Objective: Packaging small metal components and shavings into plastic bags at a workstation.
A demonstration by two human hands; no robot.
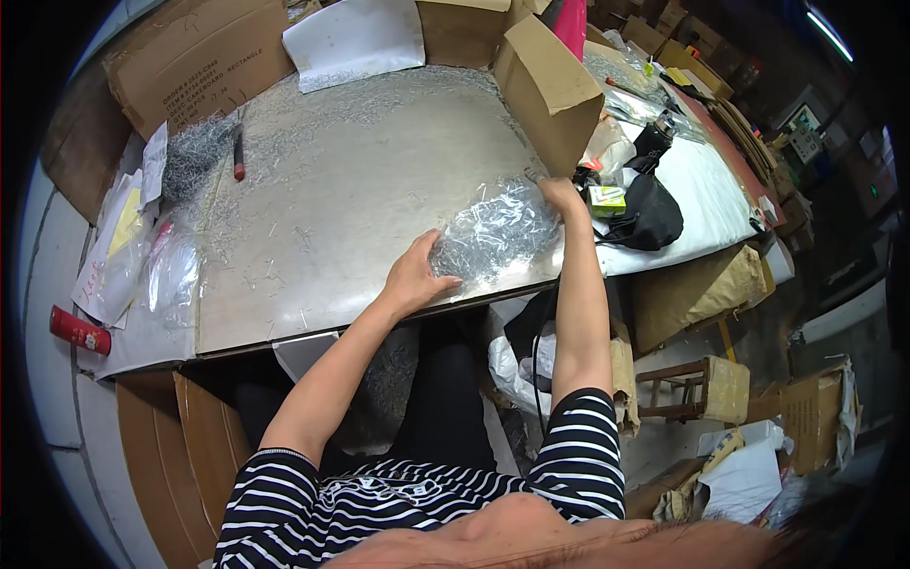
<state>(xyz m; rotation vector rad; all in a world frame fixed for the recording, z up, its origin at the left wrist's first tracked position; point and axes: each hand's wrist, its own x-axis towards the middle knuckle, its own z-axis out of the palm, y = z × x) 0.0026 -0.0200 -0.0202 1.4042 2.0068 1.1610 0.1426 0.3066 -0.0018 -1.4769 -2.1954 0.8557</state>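
Observation:
A clear plastic bag [498, 232] filled with small, thin, transparent pieces lies near the front edge of the metal-topped table [351, 180]. My left hand [414, 277] rests against the bag's left side, thumb and fingers spread apart. At the bag's upper right edge, my right hand [561, 196] is closed, its fingers curled and partly hidden. Something small and greyish shows by those fingertips, too small to name; the bag's edge lies right there too.
Loose clear pieces are scattered across the tabletop, with a heap [197, 161] at left beside a dark-red-handled tool [239, 156]. Cardboard boxes [199, 71] line the back. A red can [80, 330] stands at the left corner. Right of my hand lie a black bag [649, 209] and green-white box [607, 201].

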